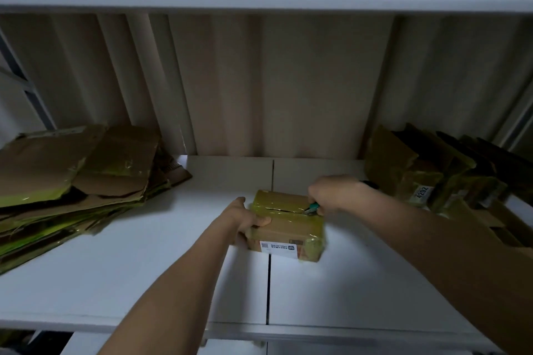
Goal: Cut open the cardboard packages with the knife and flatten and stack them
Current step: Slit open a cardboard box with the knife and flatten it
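We have a single wide-angle view from the person's head, looking forward and down into a white shelf bay [144, 282]. It sits close, with both forearms reaching in from the bottom edge, and the beige ribbed back wall [288, 89] fills the upper half.

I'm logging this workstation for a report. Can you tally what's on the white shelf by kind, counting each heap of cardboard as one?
Sealed cardboard package being cut: 1
Knife: 1
Pile of flattened cardboard, on the left: 1
Heap of taped packages, on the right: 1
Hands, left hand and right hand: 2
Total: 6
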